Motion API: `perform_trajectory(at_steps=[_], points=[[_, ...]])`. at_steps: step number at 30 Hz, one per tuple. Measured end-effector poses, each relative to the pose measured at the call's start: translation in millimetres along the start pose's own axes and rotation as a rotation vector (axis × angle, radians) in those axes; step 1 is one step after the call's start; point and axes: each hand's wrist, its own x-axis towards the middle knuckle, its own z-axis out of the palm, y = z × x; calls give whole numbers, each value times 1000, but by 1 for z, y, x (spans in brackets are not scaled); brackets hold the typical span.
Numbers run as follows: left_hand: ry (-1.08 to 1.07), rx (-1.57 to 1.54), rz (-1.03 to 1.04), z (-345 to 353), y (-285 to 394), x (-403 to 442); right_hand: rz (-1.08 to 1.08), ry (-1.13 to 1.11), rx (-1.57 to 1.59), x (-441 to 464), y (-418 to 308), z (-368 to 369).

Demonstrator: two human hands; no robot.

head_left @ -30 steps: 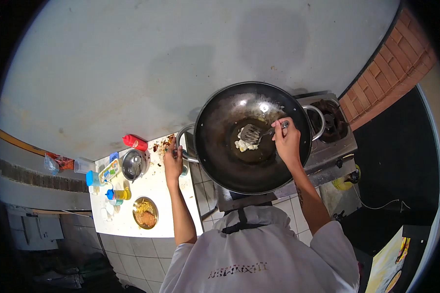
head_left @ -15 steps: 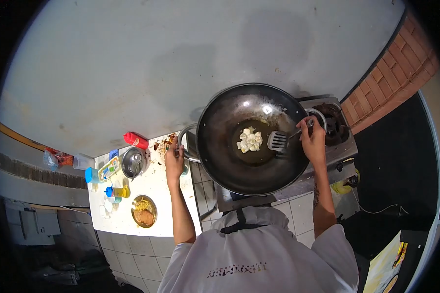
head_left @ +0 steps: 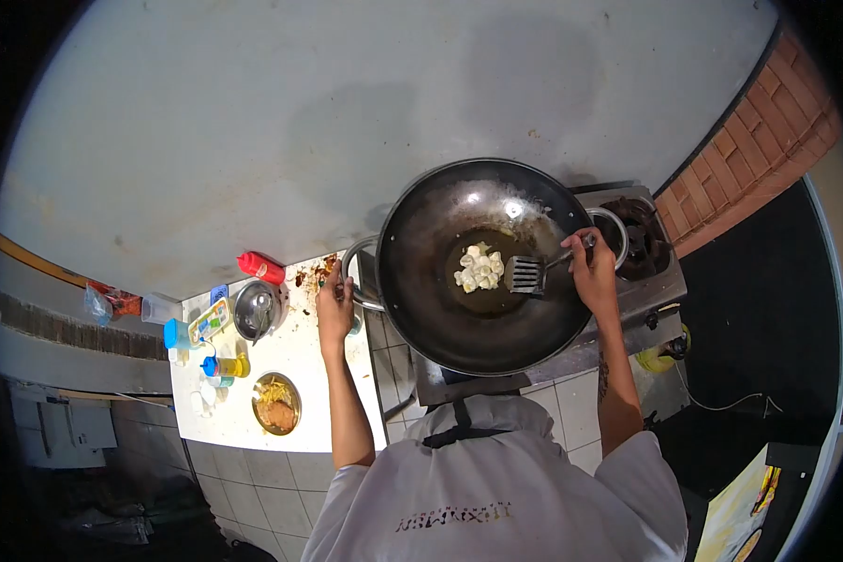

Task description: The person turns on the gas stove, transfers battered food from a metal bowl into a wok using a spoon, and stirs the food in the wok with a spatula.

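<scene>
A large dark wok (head_left: 431, 328) rests on the stove, with a cluster of pale, whitish food pieces (head_left: 479, 268) in oil at its bottom. My left hand (head_left: 335, 304) is closed around the loop handle (head_left: 354, 258) on the wok's left side. In my right hand (head_left: 590, 267) is a slotted spatula (head_left: 526, 274), its handle gripped near the wok's right rim. The spatula's blade lies inside the wok, just right of the food pieces.
On the white table (head_left: 332, 412) at left stand a metal bowl (head_left: 256, 311), a red squeeze bottle (head_left: 261, 268), a yellow bottle (head_left: 227, 366) with a blue cap and a plate of food (head_left: 276, 404). A second burner (head_left: 642, 242) is right of the wok.
The spatula blade has shifted slightly left, closer to the food pieces, and turned a little as my right hand moved. My left hand stays on the wok handle.
</scene>
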Motion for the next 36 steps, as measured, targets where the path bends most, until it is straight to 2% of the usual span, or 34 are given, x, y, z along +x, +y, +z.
perform_trajectory(at_steps=[4,6,8,15,17,20,28,30,32,35,36], points=[[27,-12,23,2,-7,0,69,-41,18,3,-7,-2],[-19,-19,-67,0,-1,1,88,-76,33,4,-7,-3],[-22,-21,-73,-1,2,0,27,2,31,8,1,-2],[-19,19,-53,0,0,2,21,-58,25,10,3,2],[-17,10,-48,-1,-2,1,-28,46,-2,13,9,4],[-30,11,-62,-2,2,0,-12,-18,-10,10,3,3],[-11,-5,-41,0,0,1,-22,21,28,11,9,6],[-61,7,-126,-4,8,1,-25,-14,51,9,3,3],[-28,9,-85,-1,3,0,70,20,-52,11,-7,-2],[7,12,-43,-1,1,-1,14,16,-140,8,-27,-16],[6,10,-40,-1,2,-1,68,16,-128,7,-32,-18]])
